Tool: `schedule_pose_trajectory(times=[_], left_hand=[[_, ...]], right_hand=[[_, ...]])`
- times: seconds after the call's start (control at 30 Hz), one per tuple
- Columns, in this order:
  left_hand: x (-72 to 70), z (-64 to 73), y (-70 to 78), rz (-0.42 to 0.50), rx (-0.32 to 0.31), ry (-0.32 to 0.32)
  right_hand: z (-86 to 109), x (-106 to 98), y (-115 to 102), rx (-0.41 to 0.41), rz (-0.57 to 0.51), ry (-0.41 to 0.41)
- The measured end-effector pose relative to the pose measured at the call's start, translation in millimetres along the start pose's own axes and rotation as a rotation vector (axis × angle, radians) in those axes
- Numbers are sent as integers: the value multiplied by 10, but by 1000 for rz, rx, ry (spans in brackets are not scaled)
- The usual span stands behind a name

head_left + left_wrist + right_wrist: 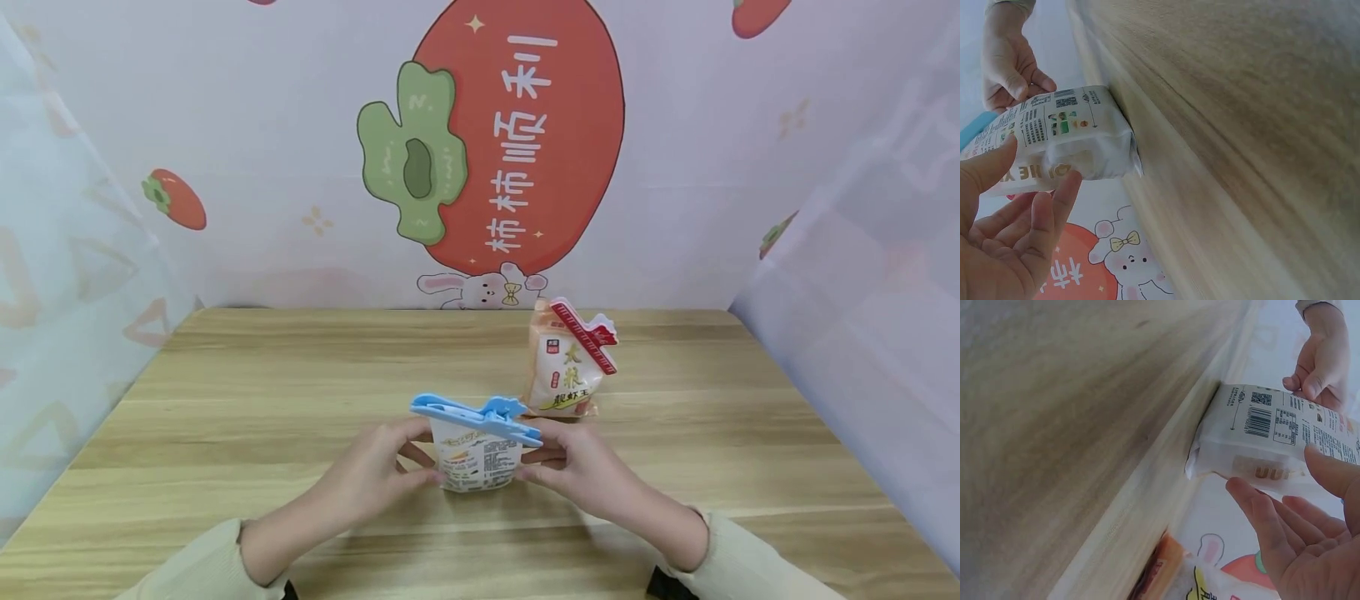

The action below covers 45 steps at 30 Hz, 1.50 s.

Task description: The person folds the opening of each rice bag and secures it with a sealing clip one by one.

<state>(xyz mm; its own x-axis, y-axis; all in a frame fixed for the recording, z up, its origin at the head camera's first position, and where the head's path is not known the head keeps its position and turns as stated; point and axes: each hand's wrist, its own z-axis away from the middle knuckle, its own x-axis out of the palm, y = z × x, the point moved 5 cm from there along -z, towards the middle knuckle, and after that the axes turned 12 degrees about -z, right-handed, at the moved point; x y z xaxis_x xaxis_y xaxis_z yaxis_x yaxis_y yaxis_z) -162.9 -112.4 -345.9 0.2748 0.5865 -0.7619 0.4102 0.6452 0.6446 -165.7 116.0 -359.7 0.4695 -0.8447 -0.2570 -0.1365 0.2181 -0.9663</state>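
Observation:
A white printed food bag stands upright on the table, its top closed by a long blue sealing clip. My left hand holds the bag's left side, thumb on the printed face and fingers spread at the rear. On the opposite side my right hand grips it the same way. In the left wrist view the bag shows a QR code and small pictures, its bottom against the wood. A barcode shows on the bag in the right wrist view.
Behind the right hand stands an orange and white bag with Chinese lettering, carrying a red and white sealing clip slantwise on its top corner. The wooden table ends at a printed backdrop, with similar sheets at both sides.

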Motion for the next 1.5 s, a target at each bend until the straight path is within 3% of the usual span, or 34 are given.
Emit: schedule_pose_trajectory(times=[0.33,0.6,1.1,1.5], left_hand=[[19,-53,-12,130,34,-18],[-16,-89,-62,185,-7,-13],[-133,-198,-214,138,-24,5],[-228,-312,-372,77,-12,1]], right_hand=[[-33,12,-8,-1,-47,1],[-92,31,0,21,-56,33],[-307,73,-5,-47,-8,56],[-501,61,26,-18,48,89]])
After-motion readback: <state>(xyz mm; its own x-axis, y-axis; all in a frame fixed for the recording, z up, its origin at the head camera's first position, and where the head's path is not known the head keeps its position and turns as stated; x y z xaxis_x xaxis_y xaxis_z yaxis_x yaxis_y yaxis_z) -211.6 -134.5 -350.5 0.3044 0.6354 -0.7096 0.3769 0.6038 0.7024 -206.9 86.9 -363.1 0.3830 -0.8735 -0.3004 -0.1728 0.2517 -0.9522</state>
